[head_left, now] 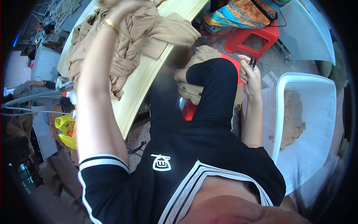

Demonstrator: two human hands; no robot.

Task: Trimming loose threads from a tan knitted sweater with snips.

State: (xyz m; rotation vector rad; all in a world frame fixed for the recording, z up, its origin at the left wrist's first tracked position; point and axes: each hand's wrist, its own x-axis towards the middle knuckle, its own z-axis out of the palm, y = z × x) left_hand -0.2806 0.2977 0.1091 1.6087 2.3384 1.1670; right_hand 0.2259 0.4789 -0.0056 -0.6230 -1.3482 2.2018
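My left arm stretches over a pile of beige knitted garments (125,56) on a pale wooden table (128,106). My left hand (123,8), above the far end of the pile, is smeared by motion, and its fingers cannot be made out. Away from the table, my right hand (250,76) is raised beside my knee, closed around small thread snips (253,62). Only the dark blades of the snips stick out past the fingers. A tan cover (244,64) sits on one finger of that hand. More beige knitwear (191,92) hangs low by my legs.
To my right stands a white plastic bin (278,123) with a beige garment (292,123) inside. A red stool (257,39) and a person's patterned orange and blue clothing (238,15) are ahead. A yellow bag (66,128) lies at far left, near cables.
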